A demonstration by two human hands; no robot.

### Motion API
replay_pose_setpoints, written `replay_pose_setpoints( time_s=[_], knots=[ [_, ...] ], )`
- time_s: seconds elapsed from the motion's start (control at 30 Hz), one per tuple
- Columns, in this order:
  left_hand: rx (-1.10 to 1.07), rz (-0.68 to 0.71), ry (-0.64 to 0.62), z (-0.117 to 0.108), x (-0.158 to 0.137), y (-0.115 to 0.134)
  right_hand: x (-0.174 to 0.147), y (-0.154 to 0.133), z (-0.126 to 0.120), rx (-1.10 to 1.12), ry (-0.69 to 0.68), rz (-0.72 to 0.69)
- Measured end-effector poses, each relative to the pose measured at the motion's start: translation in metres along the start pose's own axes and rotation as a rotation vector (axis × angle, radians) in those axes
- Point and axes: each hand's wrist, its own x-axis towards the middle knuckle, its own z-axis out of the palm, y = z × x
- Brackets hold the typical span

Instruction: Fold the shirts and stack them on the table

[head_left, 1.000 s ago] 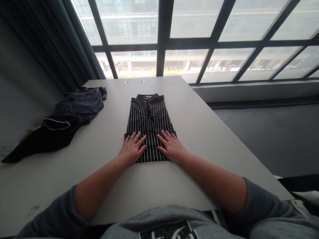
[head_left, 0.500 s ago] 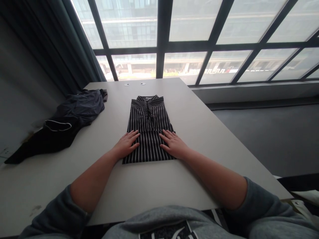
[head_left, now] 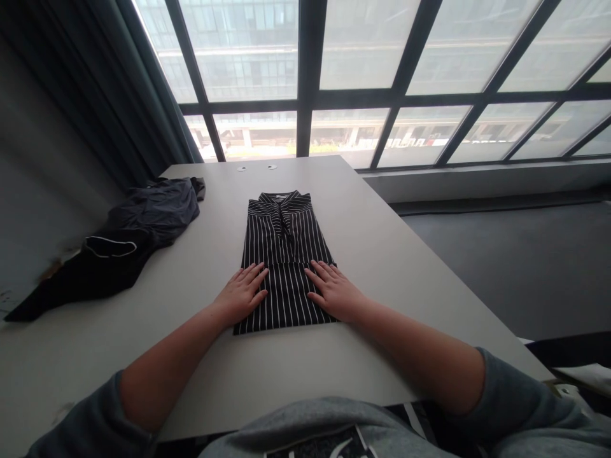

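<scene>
A black shirt [head_left: 289, 248] with white stripes lies folded on the table, its collar pointing to the window. Its lower part is folded up, and the fold's edge crosses the shirt near my fingertips. My left hand [head_left: 242, 294] rests flat on the left side of that folded part, fingers stretched out. On the right side my right hand [head_left: 334, 291] lies flat too, with its fingers spread. Neither hand grips the cloth. The shirt beneath both palms is hidden.
Dark clothes [head_left: 147, 216] lie in a heap along the left of the white table [head_left: 396, 305]. Two round cable caps [head_left: 272, 167] sit near its far edge. Beyond stands a large framed window [head_left: 353, 57], with a dark curtain [head_left: 157, 95] at the left.
The view has tilted up a little, so the table and shirt appear lower. Both hands stay flat on the shirt in nearly the same places.
</scene>
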Motion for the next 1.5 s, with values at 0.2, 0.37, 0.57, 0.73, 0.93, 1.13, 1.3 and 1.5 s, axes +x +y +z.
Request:
replay_pose_setpoints(
  time_s=[0.2, 0.37, 0.57, 0.73, 0.93, 1.13, 1.3, 1.5],
  knots=[
    [-0.007, 0.0, 0.048, 0.01, -0.039, 0.027, -0.039, -0.009, 0.012, -0.003, 0.007, -0.009],
    [-0.027, 0.029, 0.084, 0.011, -0.074, 0.048, -0.081, -0.016, 0.023, -0.012, 0.071, -0.089],
    [-0.048, 0.016, 0.14, -0.021, -0.03, 0.04, -0.053, -0.007, -0.011, -0.017, 0.196, -0.183],
    [-0.016, -0.042, 0.119, -0.04, 0.09, 0.01, 0.073, 0.032, -0.037, 0.018, 0.149, -0.078],
    [-0.031, -0.31, 0.004, -0.035, 0.196, -0.017, 0.193, 0.07, -0.047, -0.006, 0.083, 0.128],
    [-0.064, -0.338, 0.048, -0.006, 0.213, -0.032, 0.21, 0.095, -0.027, 0.045, 0.042, 0.245],
    [-0.13, -0.315, 0.089, 0.002, 0.213, -0.039, 0.211, 0.102, -0.016, 0.049, 0.07, 0.228],
    [-0.168, -0.324, 0.1, 0.003, 0.216, -0.038, 0.215, 0.104, -0.015, 0.066, 0.069, 0.222]
  ],
)
